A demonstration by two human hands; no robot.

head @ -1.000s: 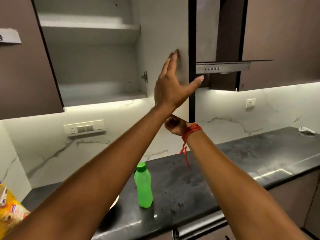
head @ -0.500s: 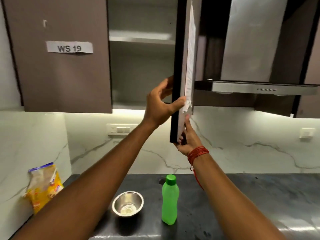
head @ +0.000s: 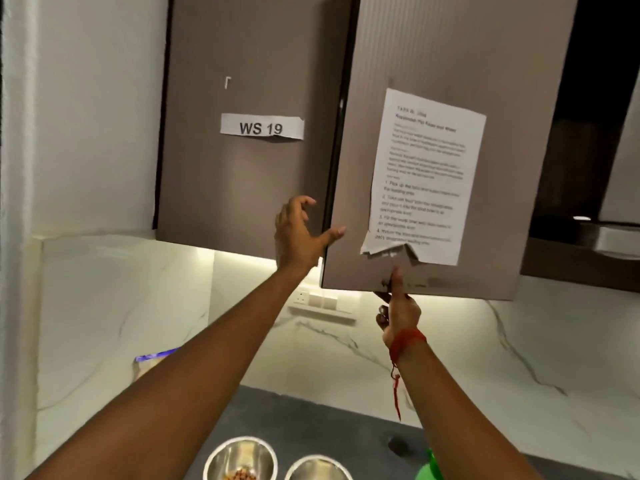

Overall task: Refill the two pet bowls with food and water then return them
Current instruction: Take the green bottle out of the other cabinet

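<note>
Marble wall (head: 86, 306) on the left, dark bench (head: 311, 414) along the bottom. Blue top of a food bag (head: 157, 358) shows behind the left forearm. Cabinet front (head: 242, 188) carries a "WS 19" label (head: 262, 127).

Left hand (head: 299, 233): raised before the cabinet, grip wide, fingers spread and loosely curled, holding nothing. Thumb tip is at the left edge of the cabinet door (head: 450, 64); contact unclear. A narrow dark gap runs along that edge.

Two steel bowls sit on the bench at the bottom of the view, just beside each other. Left bowl (head: 240, 457) shows brown kibble. Right bowl (head: 317, 467): contents cut off.

Printed sheet (head: 426, 174) on the door face, bottom corner torn.

Right hand (head: 398, 311): grip on the door's lower edge, one digit upright against its face, the others curled beneath. That edge hangs well above the bowls.

Green bottle (head: 426, 471) beside the right forearm, mostly hidden.
</note>
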